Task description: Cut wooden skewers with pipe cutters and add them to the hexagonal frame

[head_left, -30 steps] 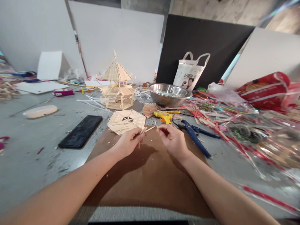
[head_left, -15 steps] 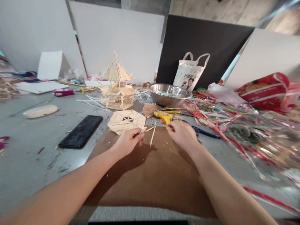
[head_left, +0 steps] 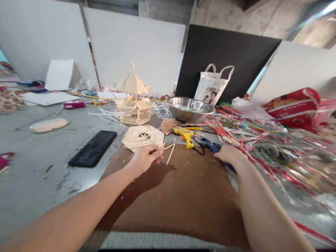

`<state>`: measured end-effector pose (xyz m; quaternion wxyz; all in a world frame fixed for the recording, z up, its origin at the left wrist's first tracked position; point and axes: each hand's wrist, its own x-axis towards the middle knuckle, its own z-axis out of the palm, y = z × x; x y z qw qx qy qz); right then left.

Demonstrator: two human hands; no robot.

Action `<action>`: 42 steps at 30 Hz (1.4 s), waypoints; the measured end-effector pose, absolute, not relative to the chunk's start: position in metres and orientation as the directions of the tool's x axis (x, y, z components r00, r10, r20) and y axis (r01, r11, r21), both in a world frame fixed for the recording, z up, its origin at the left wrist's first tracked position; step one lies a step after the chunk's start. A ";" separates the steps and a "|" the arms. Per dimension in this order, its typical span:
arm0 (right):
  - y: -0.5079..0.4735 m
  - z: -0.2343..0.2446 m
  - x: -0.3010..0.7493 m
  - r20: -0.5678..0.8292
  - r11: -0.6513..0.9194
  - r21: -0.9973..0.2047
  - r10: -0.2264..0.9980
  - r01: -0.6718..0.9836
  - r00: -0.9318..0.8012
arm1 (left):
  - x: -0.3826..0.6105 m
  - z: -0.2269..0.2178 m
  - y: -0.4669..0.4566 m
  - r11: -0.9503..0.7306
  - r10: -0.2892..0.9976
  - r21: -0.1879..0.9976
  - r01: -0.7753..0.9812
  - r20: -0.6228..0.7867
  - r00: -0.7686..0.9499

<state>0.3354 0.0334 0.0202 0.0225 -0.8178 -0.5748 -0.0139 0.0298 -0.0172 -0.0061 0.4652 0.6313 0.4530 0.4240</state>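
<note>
My left hand (head_left: 145,159) is closed in a pinch on a few thin wooden sticks (head_left: 160,146) above the brown board (head_left: 170,196). One loose stick (head_left: 171,153) lies on the board just to its right. My right hand (head_left: 231,156) rests on the blue-handled pliers (head_left: 210,144) at the board's right edge, fingers curled over the handles. A flat hexagonal stick panel (head_left: 143,136) lies just beyond my left hand. The stick pavilion model (head_left: 134,96) stands farther back. A yellow glue gun (head_left: 185,134) lies between the panel and the pliers.
A black phone (head_left: 92,148) lies left of the board. A steel bowl (head_left: 190,108) and a white tote bag (head_left: 214,85) stand behind. Red packets and plastic wrappers (head_left: 273,140) litter the right side. A cream case (head_left: 48,125) lies at far left.
My right hand let go of the stick, which now lies on the board, and moved right onto the blue pliers. My left hand stayed put with its sticks.
</note>
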 end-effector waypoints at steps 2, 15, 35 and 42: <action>0.031 0.027 0.331 0.001 -0.393 -0.015 0.920 0.919 0.393 | 0.030 -0.005 -0.018 -0.174 0.963 0.967 0.184 0.128 0.237; -0.006 0.053 0.251 0.375 0.222 -0.807 0.909 0.546 0.184 | 0.028 -0.004 -0.020 -0.427 0.903 0.844 0.325 0.378 0.204; -0.033 0.033 0.215 0.147 0.140 -0.989 0.907 -0.047 -0.394 | 0.035 0.000 -0.030 -0.443 0.848 0.828 0.343 0.263 0.461; -0.031 0.029 0.213 0.381 0.415 -0.767 0.908 0.490 -0.174 | 0.032 -0.004 -0.024 -0.483 0.868 0.798 0.361 0.383 0.315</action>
